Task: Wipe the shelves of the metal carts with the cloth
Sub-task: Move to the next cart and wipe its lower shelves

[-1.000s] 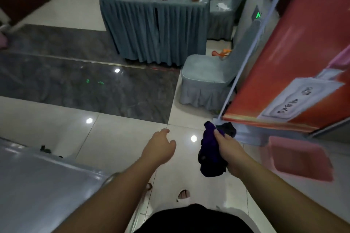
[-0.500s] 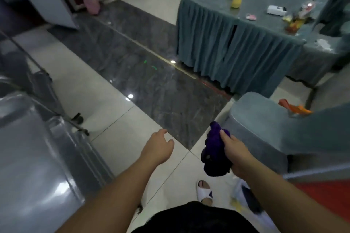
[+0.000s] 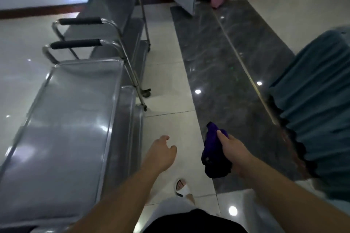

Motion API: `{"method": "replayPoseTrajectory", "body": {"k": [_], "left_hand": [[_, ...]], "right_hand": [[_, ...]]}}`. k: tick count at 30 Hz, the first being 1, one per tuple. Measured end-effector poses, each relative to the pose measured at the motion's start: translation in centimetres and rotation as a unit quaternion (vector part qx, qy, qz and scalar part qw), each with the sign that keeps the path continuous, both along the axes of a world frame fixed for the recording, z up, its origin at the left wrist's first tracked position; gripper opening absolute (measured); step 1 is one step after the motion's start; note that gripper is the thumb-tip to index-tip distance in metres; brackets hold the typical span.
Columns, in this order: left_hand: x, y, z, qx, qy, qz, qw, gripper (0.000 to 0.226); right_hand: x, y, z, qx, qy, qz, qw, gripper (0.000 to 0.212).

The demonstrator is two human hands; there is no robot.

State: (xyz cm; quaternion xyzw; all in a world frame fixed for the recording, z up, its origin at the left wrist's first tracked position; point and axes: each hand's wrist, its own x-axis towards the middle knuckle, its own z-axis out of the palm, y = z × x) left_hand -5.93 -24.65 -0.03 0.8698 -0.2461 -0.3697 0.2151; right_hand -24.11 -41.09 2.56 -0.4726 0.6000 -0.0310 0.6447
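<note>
A bunched dark purple cloth (image 3: pixel 215 154) hangs over pale floor tiles, gripped in the right hand (image 3: pixel 233 150) with fingers curled round it. The left hand (image 3: pixel 161 154) hovers loosely curled, holding nothing, just beside the rim of the nearest metal cart (image 3: pixel 62 119). Two more carts (image 3: pixel 115 24) line up beyond; bare floor (image 3: pixel 170 73) runs alongside.

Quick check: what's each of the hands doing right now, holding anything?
Left hand: open, fingers loosely curled, holding nothing, in the air beside the metal cart.
Right hand: gripping the purple cloth.
</note>
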Motion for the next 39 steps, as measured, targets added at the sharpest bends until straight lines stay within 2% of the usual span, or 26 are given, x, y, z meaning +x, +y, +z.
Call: {"method": "replayPoseTrajectory", "body": {"k": [9,15,18,22,25,28,33,36,39], "left_hand": [[10.8,-3.2,0.7,-0.013,0.001,0.12,0.993,0.06],[14.6,-1.7,0.2,-0.016,-0.001,0.243,0.97,0.061],[15.3,-0.5,-0.9,-0.009,-0.002,0.323,0.946,0.061],[15.3,0.4,-1.9,0.001,0.01,0.457,0.889,0.063],[14.0,0.1,-2.0,0.015,0.026,0.561,0.827,0.059],[10.7,-1.1,-1.8,0.021,0.055,0.651,0.757,0.055],[4.9,-1.8,-4.3,0.034,0.092,0.729,0.677,0.051],[2.2,-1.0,-7.5,0.031,0.113,0.758,0.641,0.052],[0.0,0.6,-12.1,0.023,0.117,0.773,0.622,0.052]], "right_hand": [[15.2,-5.6,1.7,-0.031,0.024,0.196,0.98,0.027],[26.3,-7.5,0.8,-0.052,0.032,0.357,0.932,0.04],[31.4,-7.0,-0.5,-0.033,0.03,0.43,0.902,0.031],[37.1,-5.8,-2.6,0.003,0.011,0.549,0.836,0.031],[40.1,-5.3,-3.9,0.024,0.034,0.617,0.786,0.039],[40.8,-4.6,-4.8,0.079,0.049,0.648,0.756,0.043],[39.7,-3.4,-7.3,0.094,0.078,0.713,0.69,0.03],[38.4,-2.3,-10.3,0.082,0.096,0.725,0.677,0.032],[36.7,-0.5,-14.7,0.061,0.105,0.74,0.661,0.029]]}}
